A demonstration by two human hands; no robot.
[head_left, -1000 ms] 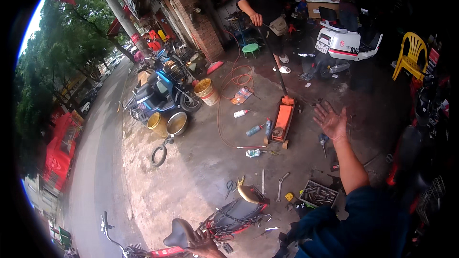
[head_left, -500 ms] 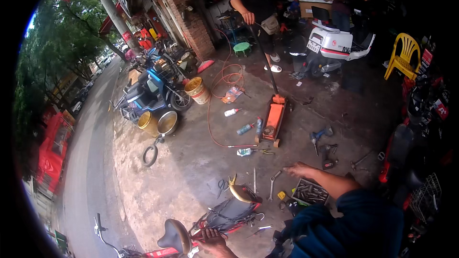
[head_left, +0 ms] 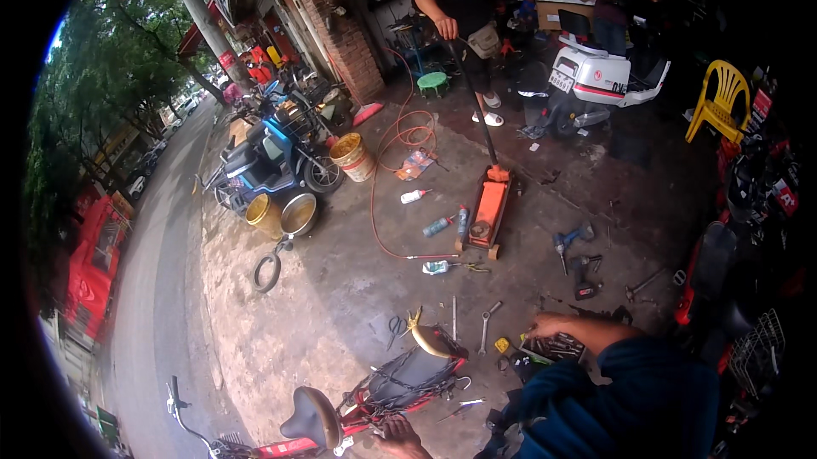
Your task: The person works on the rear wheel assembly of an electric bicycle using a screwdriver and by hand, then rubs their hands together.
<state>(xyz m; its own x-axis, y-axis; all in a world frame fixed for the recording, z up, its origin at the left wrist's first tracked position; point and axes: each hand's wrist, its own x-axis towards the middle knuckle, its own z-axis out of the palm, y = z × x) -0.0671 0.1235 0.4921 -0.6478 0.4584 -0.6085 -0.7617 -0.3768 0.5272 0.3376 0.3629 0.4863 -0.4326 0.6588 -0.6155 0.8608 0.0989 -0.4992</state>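
Note:
A red electric bicycle [head_left: 289, 447] with a dark saddle [head_left: 311, 418] and a long black rear seat [head_left: 417, 381] stands in front of me. My left hand [head_left: 398, 437] is beside its frame behind the saddle, fingers apart and apparently holding nothing. My right hand [head_left: 551, 325] reaches over a tray of metal sockets and small tools [head_left: 557, 347], fingers pointing down into it. Its fingertips are hard to make out, so any hold is unclear. Left of the tray lie a combination wrench [head_left: 486, 327], a yellow tape measure [head_left: 502, 345] and a thin metal bar [head_left: 454, 319].
An orange floor jack [head_left: 488, 210] stands ahead, its handle held by another person [head_left: 455, 0]. Blue [head_left: 574, 245] and dark [head_left: 584, 279] power tools and a hammer [head_left: 644, 285] lie to the right. A red hose [head_left: 374, 212], bottles [head_left: 438, 227] and buckets [head_left: 353, 157] are farther left.
My right hand has moved from above the wrench to over the tool tray. My left hand has slid down and right along the bicycle, its fingers coming off the frame behind the saddle.

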